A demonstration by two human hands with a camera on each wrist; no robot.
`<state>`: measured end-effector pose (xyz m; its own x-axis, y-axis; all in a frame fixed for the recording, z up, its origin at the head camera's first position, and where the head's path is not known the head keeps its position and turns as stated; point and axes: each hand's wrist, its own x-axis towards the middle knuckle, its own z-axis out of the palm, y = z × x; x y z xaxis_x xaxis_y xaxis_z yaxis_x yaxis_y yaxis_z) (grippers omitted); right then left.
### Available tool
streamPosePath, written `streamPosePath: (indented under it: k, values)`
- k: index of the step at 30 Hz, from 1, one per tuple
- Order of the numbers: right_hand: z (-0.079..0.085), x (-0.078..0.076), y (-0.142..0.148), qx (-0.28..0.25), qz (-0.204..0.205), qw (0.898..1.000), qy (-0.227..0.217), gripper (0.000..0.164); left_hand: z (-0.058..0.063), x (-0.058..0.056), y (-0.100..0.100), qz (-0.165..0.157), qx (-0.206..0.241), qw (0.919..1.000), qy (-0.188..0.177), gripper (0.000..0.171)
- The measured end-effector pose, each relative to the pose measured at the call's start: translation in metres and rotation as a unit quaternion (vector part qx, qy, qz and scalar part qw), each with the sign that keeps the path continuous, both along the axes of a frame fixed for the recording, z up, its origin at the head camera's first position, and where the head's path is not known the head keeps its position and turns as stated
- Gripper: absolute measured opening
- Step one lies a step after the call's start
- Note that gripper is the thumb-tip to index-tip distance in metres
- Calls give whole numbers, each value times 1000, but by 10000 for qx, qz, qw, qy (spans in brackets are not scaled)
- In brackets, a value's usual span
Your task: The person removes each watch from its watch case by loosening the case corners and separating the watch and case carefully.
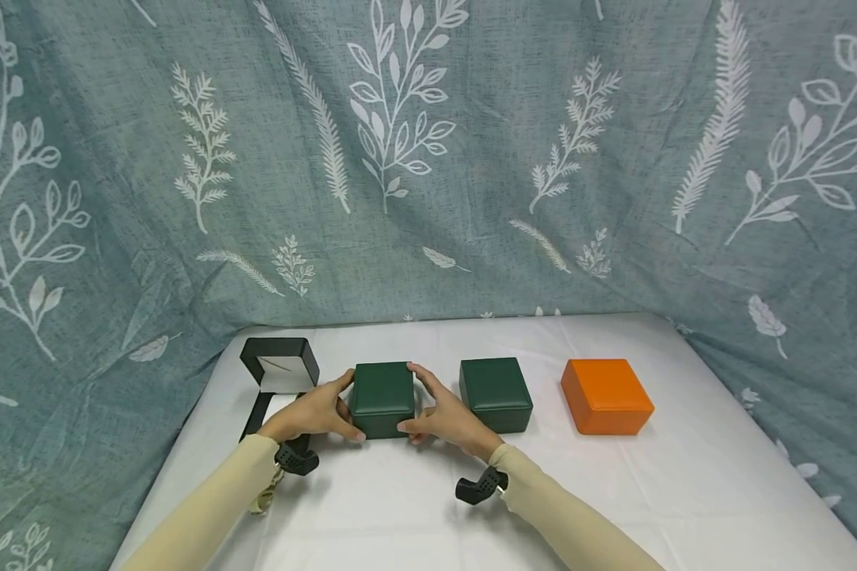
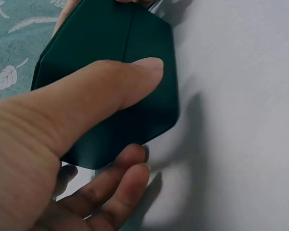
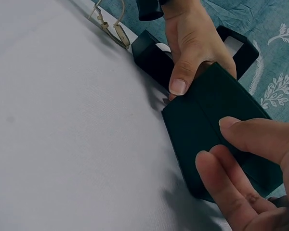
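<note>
A green box (image 1: 384, 388) with a smooth lid and a seam around its sides is held between both hands. My left hand (image 1: 314, 414) grips its left side, index finger at the far corner and thumb across the near face, as the left wrist view shows. On the right side, my right hand (image 1: 451, 420) grips the same box, its index finger at the far right corner and thumb at the near face. The lid is down in every view. Right beside my right hand stands a second green box (image 1: 496, 392) of similar shape.
An open black box (image 1: 278, 349) with a white lining stands behind my left hand, partly hidden by it. An orange box (image 1: 607, 396) sits farther right on the white tablecloth (image 1: 586, 500). Under the left sleeve lies a thin beige strap (image 1: 263, 501). A patterned curtain (image 1: 428, 238) hangs behind.
</note>
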<state>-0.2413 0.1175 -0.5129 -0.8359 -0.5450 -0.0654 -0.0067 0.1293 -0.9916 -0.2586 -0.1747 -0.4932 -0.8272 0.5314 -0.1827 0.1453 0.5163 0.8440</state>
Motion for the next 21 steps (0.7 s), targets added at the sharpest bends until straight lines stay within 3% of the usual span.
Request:
streamPosePath:
  k: [16, 21]
  values:
    - [-7, -6, -2, -80, 113, 9999, 61, 106, 0, -1, 4, 3, -469, 9984, 322, 137]
    - [-8, -7, -5, -152, 58, 9999, -24, 106, -2, -3, 3, -32, -541, 9973, 495, 128]
